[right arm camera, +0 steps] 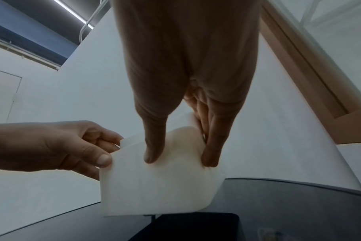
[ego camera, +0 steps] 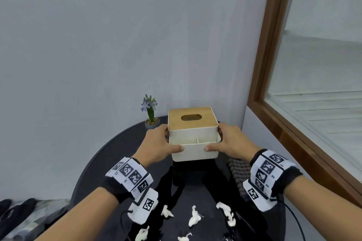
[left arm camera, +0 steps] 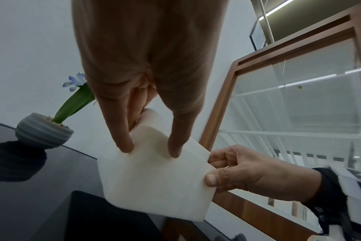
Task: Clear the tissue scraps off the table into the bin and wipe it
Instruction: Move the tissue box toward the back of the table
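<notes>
A cream tissue box [ego camera: 193, 137] with a wooden lid and front compartments is held over the far part of the round black table [ego camera: 109, 154]. My left hand [ego camera: 158, 145] grips its left side, thumb on the front wall. On the opposite side my right hand [ego camera: 231, 143] grips it the same way. The wrist views show the box [left arm camera: 155, 179] [right arm camera: 155, 187] from low down, seemingly a little off the tabletop. Several white tissue scraps [ego camera: 195, 218] lie on the near part of the table. No bin is in view.
A small potted blue flower [ego camera: 151, 121] stands at the table's far edge, just left of the box. A dark patterned cloth [ego camera: 238, 174] lies under my right wrist. Walls close in behind, and a wood-framed window [ego camera: 274, 103] stands to the right. Shoes [ego camera: 11, 207] lie on the floor at lower left.
</notes>
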A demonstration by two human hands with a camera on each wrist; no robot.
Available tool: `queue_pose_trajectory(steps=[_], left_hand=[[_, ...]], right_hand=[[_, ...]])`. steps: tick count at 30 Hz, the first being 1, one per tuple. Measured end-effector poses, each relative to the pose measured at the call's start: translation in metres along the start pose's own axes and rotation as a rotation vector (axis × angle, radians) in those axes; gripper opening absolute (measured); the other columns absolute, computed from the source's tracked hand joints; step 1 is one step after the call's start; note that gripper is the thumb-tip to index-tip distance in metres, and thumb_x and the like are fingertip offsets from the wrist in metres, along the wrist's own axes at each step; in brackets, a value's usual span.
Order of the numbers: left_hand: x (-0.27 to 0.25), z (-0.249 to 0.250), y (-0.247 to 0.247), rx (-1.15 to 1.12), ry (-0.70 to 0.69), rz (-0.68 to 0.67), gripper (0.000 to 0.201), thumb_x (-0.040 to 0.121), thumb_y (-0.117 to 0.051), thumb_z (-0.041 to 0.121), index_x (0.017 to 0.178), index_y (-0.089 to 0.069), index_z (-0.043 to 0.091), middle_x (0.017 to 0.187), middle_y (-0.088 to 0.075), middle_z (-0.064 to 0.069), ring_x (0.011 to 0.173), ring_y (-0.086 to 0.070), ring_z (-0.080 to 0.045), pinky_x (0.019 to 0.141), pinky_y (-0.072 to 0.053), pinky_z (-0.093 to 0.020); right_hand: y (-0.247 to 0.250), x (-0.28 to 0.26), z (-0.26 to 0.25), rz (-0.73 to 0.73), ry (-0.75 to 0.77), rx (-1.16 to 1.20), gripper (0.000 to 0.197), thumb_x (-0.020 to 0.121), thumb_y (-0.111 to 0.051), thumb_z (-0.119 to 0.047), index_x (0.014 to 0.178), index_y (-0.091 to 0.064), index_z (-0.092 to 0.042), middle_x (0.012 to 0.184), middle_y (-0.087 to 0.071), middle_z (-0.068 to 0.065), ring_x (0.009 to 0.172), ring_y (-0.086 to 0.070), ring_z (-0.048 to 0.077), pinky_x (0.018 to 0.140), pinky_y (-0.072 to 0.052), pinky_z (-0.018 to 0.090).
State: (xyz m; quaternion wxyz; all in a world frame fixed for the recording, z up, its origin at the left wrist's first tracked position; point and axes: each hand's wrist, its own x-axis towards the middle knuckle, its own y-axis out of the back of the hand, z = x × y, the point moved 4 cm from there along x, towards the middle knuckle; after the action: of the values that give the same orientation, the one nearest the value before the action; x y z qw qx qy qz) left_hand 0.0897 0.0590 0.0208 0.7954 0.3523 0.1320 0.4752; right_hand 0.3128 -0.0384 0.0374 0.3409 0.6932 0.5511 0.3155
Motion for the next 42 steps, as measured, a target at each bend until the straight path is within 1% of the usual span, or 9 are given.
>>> queue_pose_trajectory(steps=[3, 8, 15, 20, 22, 25, 29, 32, 42], left_hand=[[0.020, -0.006, 0.003, -0.014, 0.014, -0.008, 0.072, 0.059, -0.086, 0.044, 0.121, -0.057, 0.023, 0.109, -0.069, 0.010, 0.093, -0.067, -0.004, 0.085, -0.056, -0.029], [0.047, -0.017, 0.005, -0.036, 0.010, 0.026, 0.071, 0.055, -0.082, 0.047, 0.117, -0.059, 0.021, 0.106, -0.070, 0.010, 0.092, -0.068, -0.006, 0.084, -0.058, -0.033], [0.072, -0.038, 0.000, -0.070, 0.017, 0.018, 0.070, 0.056, -0.082, 0.046, 0.117, -0.059, 0.022, 0.108, -0.070, 0.010, 0.095, -0.068, -0.006, 0.085, -0.058, -0.032], [0.080, -0.042, -0.001, -0.113, -0.010, 0.033, 0.059, 0.069, -0.086, 0.021, 0.120, -0.056, 0.022, 0.106, -0.065, 0.016, 0.093, -0.065, 0.001, 0.074, -0.053, -0.013], [0.083, -0.044, -0.001, -0.137, -0.010, 0.038, 0.061, 0.069, -0.086, 0.020, 0.122, -0.056, 0.021, 0.109, -0.065, 0.012, 0.094, -0.066, 0.000, 0.074, -0.053, -0.014], [0.087, -0.046, -0.001, -0.147, 0.005, 0.046, 0.064, 0.068, -0.087, 0.021, 0.123, -0.054, 0.020, 0.109, -0.064, 0.010, 0.093, -0.066, -0.002, 0.074, -0.053, -0.016], [0.092, -0.049, -0.001, -0.127, 0.014, 0.049, 0.069, 0.068, -0.087, 0.023, 0.127, -0.053, 0.016, 0.115, -0.066, 0.005, 0.095, -0.067, -0.007, 0.076, -0.053, -0.018], [0.095, -0.048, -0.002, -0.123, 0.018, 0.044, 0.069, 0.068, -0.087, 0.022, 0.128, -0.053, 0.016, 0.116, -0.066, 0.004, 0.095, -0.066, -0.005, 0.072, -0.052, -0.015], [0.102, -0.051, -0.003, -0.124, 0.029, 0.049, 0.066, 0.069, -0.086, 0.020, 0.127, -0.055, 0.015, 0.112, -0.065, 0.006, 0.093, -0.064, -0.002, 0.073, -0.050, -0.013]], right_hand=[[0.003, 0.020, -0.004, 0.000, 0.015, 0.013, 0.059, 0.068, -0.084, -0.041, 0.112, -0.053, -0.018, 0.099, -0.057, -0.010, 0.086, -0.052, 0.008, 0.061, -0.037, 0.012], [-0.004, 0.055, 0.000, 0.001, 0.013, 0.029, 0.068, 0.064, -0.084, -0.044, 0.120, -0.057, -0.016, 0.112, -0.066, -0.002, 0.096, -0.059, 0.013, 0.077, -0.045, 0.022], [-0.014, 0.084, 0.005, -0.013, 0.004, 0.049, 0.054, 0.068, -0.084, -0.036, 0.110, -0.055, -0.018, 0.092, -0.055, -0.012, 0.083, -0.053, 0.007, 0.060, -0.036, 0.009], [-0.024, 0.097, 0.014, 0.000, -0.008, 0.067, 0.061, 0.068, -0.084, -0.037, 0.117, -0.054, -0.015, 0.103, -0.059, -0.005, 0.089, -0.054, 0.011, 0.067, -0.040, 0.014], [-0.027, 0.102, 0.017, 0.012, -0.019, 0.067, 0.063, 0.066, -0.084, -0.039, 0.117, -0.054, -0.015, 0.107, -0.061, -0.002, 0.091, -0.056, 0.013, 0.075, -0.044, 0.020], [-0.029, 0.108, 0.021, 0.013, -0.042, 0.060, 0.069, 0.064, -0.084, -0.041, 0.119, -0.052, -0.015, 0.112, -0.061, 0.002, 0.095, -0.058, 0.017, 0.079, -0.047, 0.026], [-0.028, 0.112, 0.021, 0.007, -0.042, 0.062, 0.068, 0.065, -0.084, -0.040, 0.120, -0.051, -0.014, 0.110, -0.059, 0.001, 0.092, -0.056, 0.015, 0.076, -0.044, 0.024], [-0.028, 0.113, 0.021, 0.006, -0.037, 0.066, 0.067, 0.067, -0.084, -0.038, 0.120, -0.051, -0.014, 0.106, -0.057, -0.001, 0.090, -0.055, 0.015, 0.072, -0.041, 0.021], [-0.035, 0.118, 0.026, 0.001, -0.036, 0.131, 0.062, 0.071, -0.082, -0.031, 0.123, -0.052, -0.016, 0.115, -0.063, 0.001, 0.094, -0.059, 0.015, 0.079, -0.046, 0.022]])
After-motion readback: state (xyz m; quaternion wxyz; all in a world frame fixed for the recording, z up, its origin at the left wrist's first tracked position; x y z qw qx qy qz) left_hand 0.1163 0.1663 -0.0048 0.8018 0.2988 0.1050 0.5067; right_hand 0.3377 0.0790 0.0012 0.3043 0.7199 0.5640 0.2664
